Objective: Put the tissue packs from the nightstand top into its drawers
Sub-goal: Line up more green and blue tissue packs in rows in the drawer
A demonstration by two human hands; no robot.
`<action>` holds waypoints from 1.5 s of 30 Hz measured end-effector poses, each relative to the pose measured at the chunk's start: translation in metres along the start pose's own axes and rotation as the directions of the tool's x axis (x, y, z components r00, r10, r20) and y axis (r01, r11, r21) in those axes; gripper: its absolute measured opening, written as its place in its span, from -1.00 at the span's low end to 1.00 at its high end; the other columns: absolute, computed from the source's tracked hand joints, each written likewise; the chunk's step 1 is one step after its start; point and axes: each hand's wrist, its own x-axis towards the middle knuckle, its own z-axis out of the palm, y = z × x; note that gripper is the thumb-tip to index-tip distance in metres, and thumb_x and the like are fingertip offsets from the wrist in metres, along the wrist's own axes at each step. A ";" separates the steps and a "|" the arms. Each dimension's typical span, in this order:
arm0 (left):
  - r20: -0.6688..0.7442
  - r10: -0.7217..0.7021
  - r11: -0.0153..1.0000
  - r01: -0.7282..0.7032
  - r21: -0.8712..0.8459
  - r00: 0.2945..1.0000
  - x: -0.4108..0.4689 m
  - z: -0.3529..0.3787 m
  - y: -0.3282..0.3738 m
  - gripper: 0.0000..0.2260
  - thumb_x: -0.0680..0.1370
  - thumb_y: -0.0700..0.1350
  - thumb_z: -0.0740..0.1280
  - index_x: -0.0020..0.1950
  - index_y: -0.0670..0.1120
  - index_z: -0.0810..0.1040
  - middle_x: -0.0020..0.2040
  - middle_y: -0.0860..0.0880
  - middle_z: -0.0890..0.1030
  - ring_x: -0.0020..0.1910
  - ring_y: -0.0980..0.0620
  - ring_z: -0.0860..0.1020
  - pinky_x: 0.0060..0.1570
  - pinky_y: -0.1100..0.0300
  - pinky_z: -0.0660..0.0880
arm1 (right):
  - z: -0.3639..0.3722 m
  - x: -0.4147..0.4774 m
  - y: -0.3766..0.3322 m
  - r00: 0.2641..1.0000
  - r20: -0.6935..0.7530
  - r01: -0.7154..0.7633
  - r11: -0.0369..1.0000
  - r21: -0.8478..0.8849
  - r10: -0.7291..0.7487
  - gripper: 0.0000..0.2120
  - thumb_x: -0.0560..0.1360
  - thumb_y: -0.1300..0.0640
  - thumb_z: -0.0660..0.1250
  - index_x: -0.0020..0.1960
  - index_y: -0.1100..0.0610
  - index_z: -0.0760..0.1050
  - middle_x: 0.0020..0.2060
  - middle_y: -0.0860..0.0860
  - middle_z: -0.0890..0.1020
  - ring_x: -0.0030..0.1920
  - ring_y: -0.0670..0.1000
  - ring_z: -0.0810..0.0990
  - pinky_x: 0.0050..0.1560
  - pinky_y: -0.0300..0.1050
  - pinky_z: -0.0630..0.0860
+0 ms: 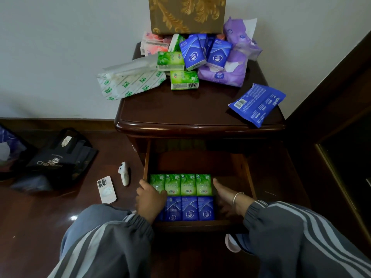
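Observation:
The dark wooden nightstand [180, 109] has its drawer [249, 177] pulled out. Inside lie a row of green tissue packs [187, 184] and, nearer me, a row of blue tissue packs [189, 208]. My left hand [149, 199] rests on the left end of both rows, fingers curled over the packs. My right hand [224, 197] lies flat and open against the right end of the rows. On the top sit loose green packs [183, 80], blue packs [204, 52], a purple pack [226, 76], a white-green pack [130, 81], pink packs [152, 44] and a flat blue pack [258, 102].
A gold-patterned box [186, 15] stands at the back of the top against the wall. On the floor to the left lie a phone [106, 189], a small white object [124, 173] and a dark bag [60, 157]. Dark furniture [341, 137] stands at the right.

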 end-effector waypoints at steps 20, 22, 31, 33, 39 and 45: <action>-0.596 0.538 0.745 -0.667 0.005 0.596 -0.036 -0.124 0.102 -0.81 0.54 -0.13 0.27 0.13 -0.06 0.55 -0.06 0.01 0.62 -0.13 0.10 0.55 -0.12 0.24 0.36 | -0.121 -0.100 -0.115 0.147 -0.580 0.240 0.597 -0.765 -0.801 -0.45 0.54 -0.16 0.13 0.48 0.00 0.19 0.51 0.08 0.17 0.51 0.17 0.05 0.46 0.13 0.08; -0.587 0.592 0.716 -0.695 0.068 0.552 -0.029 -0.125 0.122 -0.74 0.53 -0.12 0.29 0.21 -0.12 0.51 0.07 -0.05 0.58 0.06 -0.01 0.53 0.02 0.19 0.39 | -0.116 -0.085 -0.117 0.137 -0.580 0.208 0.596 -0.776 -0.803 -0.47 0.55 -0.17 0.08 0.48 -0.02 0.20 0.51 0.06 0.18 0.51 0.15 0.07 0.45 0.14 0.11; -0.474 0.777 0.623 -0.613 0.486 0.415 0.039 -0.151 0.236 -0.59 0.52 -0.07 0.24 0.36 -0.14 0.39 0.28 -0.16 0.48 0.25 -0.20 0.42 0.21 -0.05 0.32 | -0.110 -0.078 -0.112 -0.047 -0.607 0.219 0.585 -0.781 -0.793 -0.43 0.48 -0.14 -0.01 0.38 0.06 0.39 0.38 0.12 0.41 0.41 0.20 0.32 0.34 0.15 0.29; -0.429 0.783 0.621 -0.548 0.560 0.450 0.060 -0.163 0.251 -0.59 0.53 -0.08 0.21 0.38 -0.09 0.38 0.31 -0.15 0.48 0.28 -0.19 0.41 0.25 -0.07 0.28 | -0.110 -0.078 -0.111 -0.053 -0.609 0.219 0.586 -0.780 -0.791 -0.41 0.47 -0.15 -0.04 0.38 0.06 0.40 0.38 0.13 0.42 0.40 0.20 0.33 0.34 0.15 0.31; -0.166 0.773 0.532 -0.483 0.696 0.612 0.101 -0.175 0.256 -0.48 0.54 0.15 0.24 0.41 -0.08 0.28 0.39 -0.12 0.40 0.37 -0.17 0.34 0.39 -0.27 0.01 | -0.109 -0.076 -0.114 -0.084 -0.624 0.255 0.589 -0.767 -0.777 -0.43 0.47 -0.12 -0.02 0.35 0.09 0.43 0.35 0.14 0.46 0.38 0.21 0.38 0.28 0.18 0.40; -0.195 0.786 0.514 -0.446 0.732 0.586 0.089 -0.186 0.266 -0.36 0.42 0.26 0.35 0.35 -0.11 0.37 0.34 -0.18 0.38 0.37 -0.20 0.29 0.40 -0.22 0.03 | -0.109 -0.076 -0.113 -0.106 -0.623 0.252 0.585 -0.771 -0.775 -0.44 0.46 -0.11 -0.01 0.36 0.09 0.43 0.35 0.13 0.46 0.37 0.21 0.39 0.27 0.17 0.42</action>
